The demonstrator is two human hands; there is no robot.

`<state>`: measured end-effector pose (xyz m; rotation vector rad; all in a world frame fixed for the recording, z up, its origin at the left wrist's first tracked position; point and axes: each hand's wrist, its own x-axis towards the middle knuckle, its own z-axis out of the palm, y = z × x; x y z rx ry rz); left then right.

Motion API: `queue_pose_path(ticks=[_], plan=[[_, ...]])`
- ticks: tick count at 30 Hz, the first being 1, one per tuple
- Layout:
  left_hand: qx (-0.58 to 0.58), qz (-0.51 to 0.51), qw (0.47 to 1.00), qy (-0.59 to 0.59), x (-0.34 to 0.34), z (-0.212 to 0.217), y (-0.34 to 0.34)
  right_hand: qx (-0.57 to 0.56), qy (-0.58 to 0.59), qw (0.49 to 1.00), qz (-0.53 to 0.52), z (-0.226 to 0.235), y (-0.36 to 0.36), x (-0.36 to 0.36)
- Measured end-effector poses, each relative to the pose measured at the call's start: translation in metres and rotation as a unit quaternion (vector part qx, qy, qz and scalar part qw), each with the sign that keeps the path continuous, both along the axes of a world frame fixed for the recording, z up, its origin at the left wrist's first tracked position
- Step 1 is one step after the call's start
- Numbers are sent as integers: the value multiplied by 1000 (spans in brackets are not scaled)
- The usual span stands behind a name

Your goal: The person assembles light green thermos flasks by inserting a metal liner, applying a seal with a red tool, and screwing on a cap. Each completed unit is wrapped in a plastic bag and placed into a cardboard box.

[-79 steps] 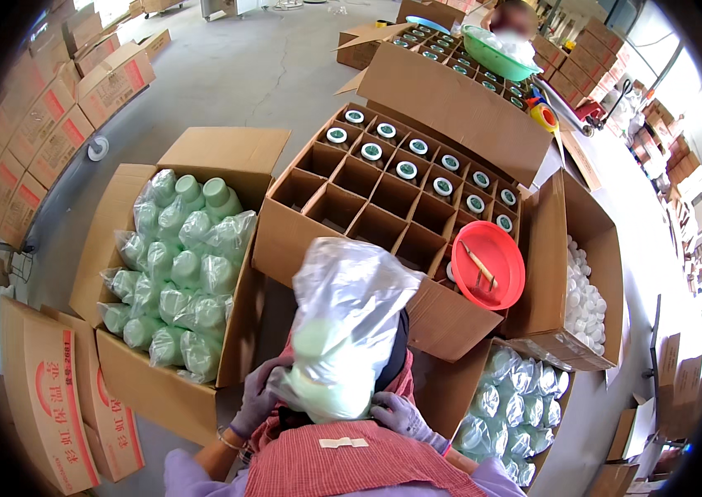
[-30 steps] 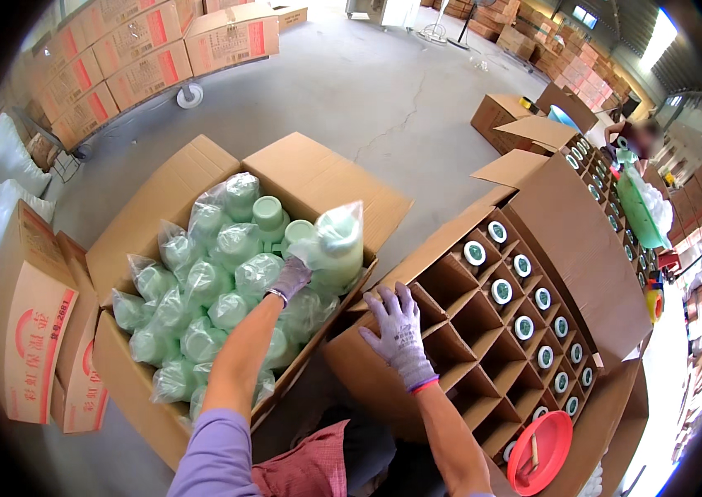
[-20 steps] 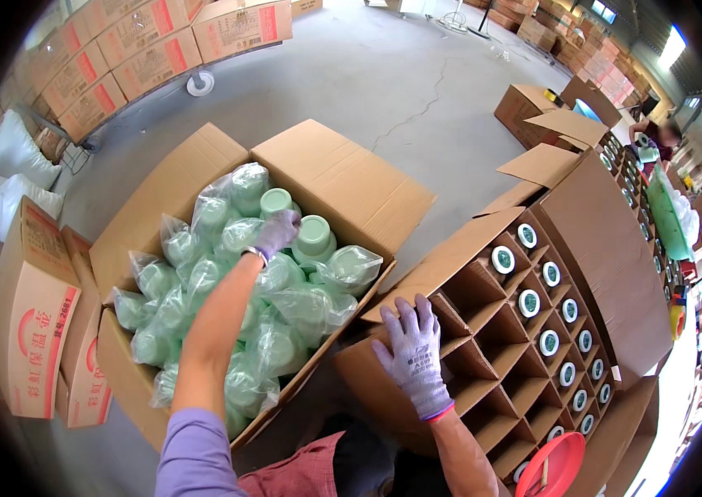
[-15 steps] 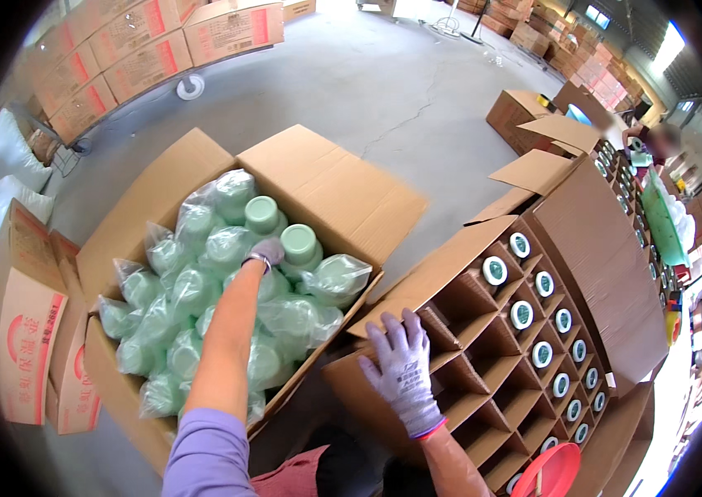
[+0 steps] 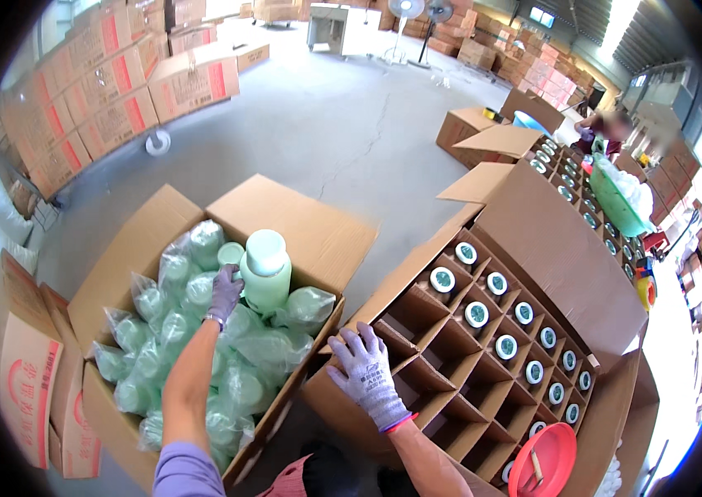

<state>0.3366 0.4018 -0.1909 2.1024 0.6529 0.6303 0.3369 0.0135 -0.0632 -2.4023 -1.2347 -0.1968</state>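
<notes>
Our left hand [image 5: 225, 291], in a grey knit glove, reaches forward and up from the lower edge, the arm stretched nearly straight. The forearm is bare from the glove's cuff down to a lilac sleeve at the elbow. Its fingers are curled closed in a grip, the back of the hand turned toward us. Our right hand [image 5: 365, 374], gloved the same with a pink band at the wrist, lies palm down with fingers spread flat and pointing forward, thumb out to the left. Its bare forearm comes in from the bottom edge, bent inward, well short of the left arm's reach.
</notes>
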Motion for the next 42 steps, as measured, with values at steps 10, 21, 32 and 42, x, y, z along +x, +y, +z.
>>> queue_pose_path(ticks=[10,21,32,42], plan=[[-359,-296,866,-183,-92,235,-104,476,193,858,21,132,-43,-58],[-324,-651,666,164,-210,209,-370,282,334,899,28,132,-159,-279],[-305,-505,804,73,-313,161,-370,441,329,818,169,142,-194,-256],[-376,-559,732,101,-327,258,-366,337,-68,786,-513,57,-410,-163]])
